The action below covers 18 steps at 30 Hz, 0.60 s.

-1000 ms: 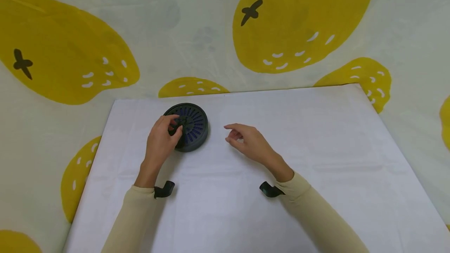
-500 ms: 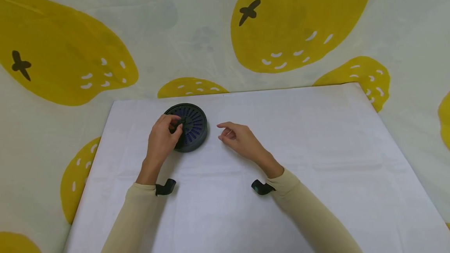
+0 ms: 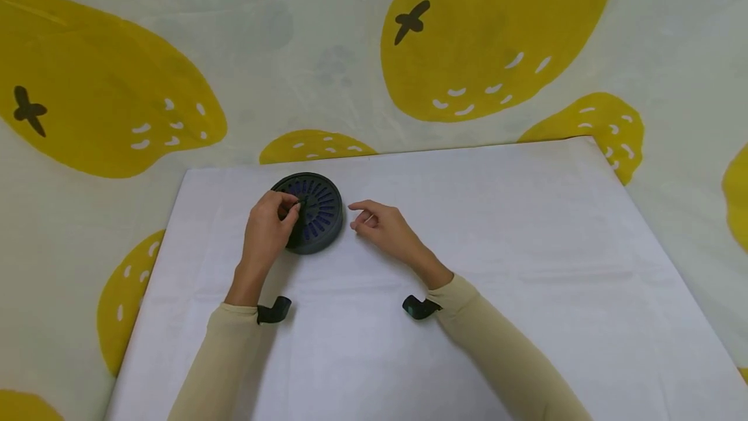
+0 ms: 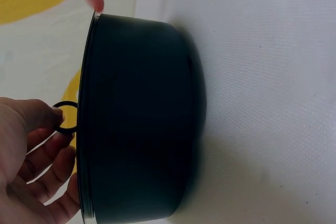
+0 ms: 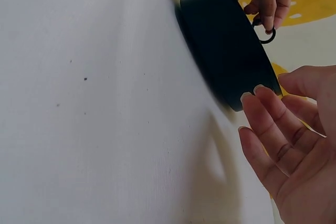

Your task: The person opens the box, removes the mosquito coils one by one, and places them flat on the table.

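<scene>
Black container (image 3: 318, 212) at 10 o'clock on bench (image 3: 514, 245); slotted face up, round axis vertical.
Left hand (image 3: 267, 221) pinches ring (image 4: 66, 103); right hand (image 3: 382, 223), released, at container's 3 o'clock. Wrist views alone show the ring's upright loop.

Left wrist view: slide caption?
Left hand pinching a thin black ring on a dark round container standing on white cloth.

I am watching long, plain beige sleeves: the left sleeve (image 3: 211, 359) is running smoothly to its cuff, while the right sleeve (image 3: 505, 349) is creasing slightly near its own. From the wrists, black, elbow-shaped pieces are jutting inward, the left mount (image 3: 274, 311) facing the right mount (image 3: 419, 308).
</scene>
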Motion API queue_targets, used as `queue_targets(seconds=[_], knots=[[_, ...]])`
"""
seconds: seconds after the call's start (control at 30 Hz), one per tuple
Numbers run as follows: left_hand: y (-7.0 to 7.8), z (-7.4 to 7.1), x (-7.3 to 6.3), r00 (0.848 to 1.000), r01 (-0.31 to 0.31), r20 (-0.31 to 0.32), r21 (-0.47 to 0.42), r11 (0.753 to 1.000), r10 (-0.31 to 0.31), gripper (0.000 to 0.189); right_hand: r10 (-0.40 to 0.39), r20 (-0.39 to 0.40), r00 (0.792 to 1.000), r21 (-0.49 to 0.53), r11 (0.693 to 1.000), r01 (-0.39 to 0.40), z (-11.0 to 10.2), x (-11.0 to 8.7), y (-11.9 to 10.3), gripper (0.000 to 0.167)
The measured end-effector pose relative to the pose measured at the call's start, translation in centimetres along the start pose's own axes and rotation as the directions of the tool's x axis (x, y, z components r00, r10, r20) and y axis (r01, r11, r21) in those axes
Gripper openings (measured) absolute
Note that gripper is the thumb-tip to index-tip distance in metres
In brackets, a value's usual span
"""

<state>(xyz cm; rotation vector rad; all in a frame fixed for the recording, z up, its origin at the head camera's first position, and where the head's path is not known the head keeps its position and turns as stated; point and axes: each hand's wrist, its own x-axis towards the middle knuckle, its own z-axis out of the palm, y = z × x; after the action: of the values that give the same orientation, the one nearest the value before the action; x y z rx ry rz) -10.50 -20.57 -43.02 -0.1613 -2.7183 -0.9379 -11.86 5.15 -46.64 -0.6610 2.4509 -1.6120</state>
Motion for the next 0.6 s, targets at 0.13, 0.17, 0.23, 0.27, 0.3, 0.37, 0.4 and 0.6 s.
queue_targets(seconds=[0.13,0.17,0.23,0.27,0.3,0.37,0.4,0.6], knots=[[-0.1,0.0,0.2,1.0,0.017,0.009,-0.01,1.0,-0.017,0.011,0.036,0.029,0.999,0.049,0.998,-0.038,0.3,0.4,0.0,0.04],[-0.1,0.0,0.2,1.0,0.018,0.011,-0.013,1.0,-0.018,0.011,0.042,0.033,0.999,0.059,0.997,-0.044,0.4,0.4,0.0,0.041],[-0.2,0.0,0.3,1.0,0.019,0.011,-0.019,1.0,-0.018,0.01,0.048,0.036,0.998,0.075,0.996,-0.051,0.5,0.6,0.0,0.042],[-0.2,0.1,0.4,1.0,0.019,0.011,-0.021,1.0,-0.019,0.01,0.051,0.033,0.998,0.077,0.996,-0.053,0.6,0.7,0.0,0.042],[-0.3,0.1,0.4,1.0,0.019,0.009,-0.025,1.0,-0.019,0.01,0.053,0.029,0.998,0.082,0.995,-0.055,0.7,0.8,0.0,0.043],[-0.3,0.1,0.4,1.0,0.017,0.007,-0.034,0.999,-0.016,0.01,0.058,0.021,0.998,0.101,0.993,-0.06,0.9,0.9,0.0,0.043],[-0.3,0.2,0.4,1.0,0.016,0.006,-0.037,0.999,-0.016,0.01,0.062,0.018,0.998,0.112,0.992,-0.064,1.0,1.0,-0.1,0.043],[-0.2,0.1,0.3,1.0,0.009,-0.004,-0.045,0.999,-0.009,0.01,0.092,0.017,0.996,0.174,0.98,-0.093,1.5,1.2,-0.3,0.043]])
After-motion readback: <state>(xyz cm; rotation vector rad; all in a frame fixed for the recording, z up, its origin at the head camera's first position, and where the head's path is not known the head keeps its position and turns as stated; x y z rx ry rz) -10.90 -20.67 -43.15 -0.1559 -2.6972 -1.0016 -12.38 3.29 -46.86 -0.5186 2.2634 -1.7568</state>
